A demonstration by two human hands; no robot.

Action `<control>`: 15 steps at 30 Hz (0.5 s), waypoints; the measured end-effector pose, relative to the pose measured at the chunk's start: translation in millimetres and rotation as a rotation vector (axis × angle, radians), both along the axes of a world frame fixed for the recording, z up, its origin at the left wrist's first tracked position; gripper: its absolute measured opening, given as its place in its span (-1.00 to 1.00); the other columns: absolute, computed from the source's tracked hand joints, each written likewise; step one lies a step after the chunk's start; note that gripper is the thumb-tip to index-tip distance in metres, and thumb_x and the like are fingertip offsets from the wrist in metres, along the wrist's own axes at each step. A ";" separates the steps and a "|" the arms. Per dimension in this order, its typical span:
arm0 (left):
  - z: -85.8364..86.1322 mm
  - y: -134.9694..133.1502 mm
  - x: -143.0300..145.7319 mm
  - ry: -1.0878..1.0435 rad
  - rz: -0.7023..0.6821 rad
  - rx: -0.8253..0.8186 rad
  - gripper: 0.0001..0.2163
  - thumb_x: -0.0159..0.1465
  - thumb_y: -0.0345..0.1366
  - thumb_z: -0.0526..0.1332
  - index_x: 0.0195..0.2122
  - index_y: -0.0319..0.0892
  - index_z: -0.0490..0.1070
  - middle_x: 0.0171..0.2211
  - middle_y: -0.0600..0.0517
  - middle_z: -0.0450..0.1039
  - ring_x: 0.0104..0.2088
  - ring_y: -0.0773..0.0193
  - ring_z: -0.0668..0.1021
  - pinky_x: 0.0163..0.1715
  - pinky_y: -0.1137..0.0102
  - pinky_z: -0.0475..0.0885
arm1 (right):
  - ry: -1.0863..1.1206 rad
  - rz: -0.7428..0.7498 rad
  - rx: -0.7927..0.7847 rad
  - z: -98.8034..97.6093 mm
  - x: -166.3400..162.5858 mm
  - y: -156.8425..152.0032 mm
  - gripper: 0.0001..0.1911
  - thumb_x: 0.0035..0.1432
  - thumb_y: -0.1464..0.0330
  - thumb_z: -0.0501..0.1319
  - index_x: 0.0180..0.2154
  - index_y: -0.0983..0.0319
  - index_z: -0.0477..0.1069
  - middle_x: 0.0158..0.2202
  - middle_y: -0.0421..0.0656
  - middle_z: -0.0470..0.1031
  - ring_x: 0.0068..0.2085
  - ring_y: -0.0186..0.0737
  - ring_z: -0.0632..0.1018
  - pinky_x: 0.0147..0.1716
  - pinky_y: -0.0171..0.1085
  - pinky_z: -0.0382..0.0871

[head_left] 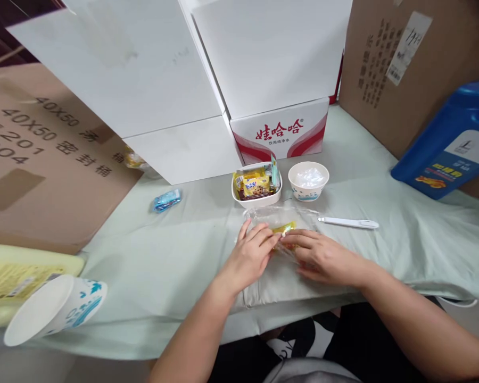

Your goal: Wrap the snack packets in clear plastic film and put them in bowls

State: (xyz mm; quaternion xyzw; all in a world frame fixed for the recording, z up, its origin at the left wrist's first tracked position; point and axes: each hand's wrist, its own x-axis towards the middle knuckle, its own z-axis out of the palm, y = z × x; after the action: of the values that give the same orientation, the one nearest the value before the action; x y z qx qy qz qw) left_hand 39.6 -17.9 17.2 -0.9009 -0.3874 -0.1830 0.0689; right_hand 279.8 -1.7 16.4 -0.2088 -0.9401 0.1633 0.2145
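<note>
A clear plastic bag (pixel 259 214) lies flat on the cloth in front of me, with a small yellow snack packet (pixel 284 229) on or in it; which of the two I cannot tell. My left hand (pixel 252 251) pinches at the packet's left side, fingertips closed on the film. From the right, my right hand (pixel 323 258) presses its fingers together on the bag beside the packet's right end. The fingers hide part of the packet. Just beyond stands a white tray (pixel 258 202) of wrapped snacks, next to a paper bowl (pixel 308 191) holding crumpled clear plastic.
A white box cutter (pixel 349 223) lies to the right. A blue packet (pixel 166 200) lies at left. White cartons (pixel 277 133) stand behind, with brown boxes (pixel 43 159) at the sides. A blue bottle (pixel 451 143) leans right; a paper cup (pixel 59 308) is tipped front left.
</note>
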 end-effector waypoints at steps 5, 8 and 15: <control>5.8 -15.1 4.2 0.043 0.069 0.142 -0.79 0.31 -0.51 0.10 -0.34 -0.14 0.49 -0.40 0.05 0.46 -0.15 0.21 0.51 0.24 0.07 0.17 | 0.036 -0.239 -0.064 -10.7 -4.4 3.4 -0.71 0.35 0.37 0.02 0.02 0.25 0.39 0.10 0.09 0.42 0.03 -0.06 0.52 -0.02 -0.03 0.47; 18.2 -37.6 3.3 0.171 0.129 -0.036 -0.85 0.25 -0.49 0.19 -0.42 -0.15 0.47 -0.41 0.05 0.45 -0.25 0.21 0.52 0.14 0.09 0.29 | -0.036 -0.364 -0.078 -19.5 -5.5 6.6 -0.62 0.33 0.36 0.05 0.14 0.29 0.30 0.15 0.14 0.37 0.05 -0.01 0.51 -0.01 -0.02 0.46; 30.4 -62.6 -6.4 0.219 0.133 -0.590 -0.83 0.17 -0.10 0.33 -0.40 -0.08 0.52 -0.49 0.06 0.51 -0.48 0.21 0.56 -0.45 0.35 0.41 | -0.249 -0.367 -0.109 -24.0 -5.6 7.4 -0.04 -0.07 0.09 0.42 0.27 0.35 0.17 0.30 0.25 0.15 0.21 0.26 0.35 0.10 0.10 0.35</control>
State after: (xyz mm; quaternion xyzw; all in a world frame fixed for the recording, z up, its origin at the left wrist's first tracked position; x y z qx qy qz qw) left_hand 33.2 -80.5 47.6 -0.8690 -0.4722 0.0403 -0.1420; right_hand 274.1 5.7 -7.6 -0.4059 -0.8954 0.1450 0.1113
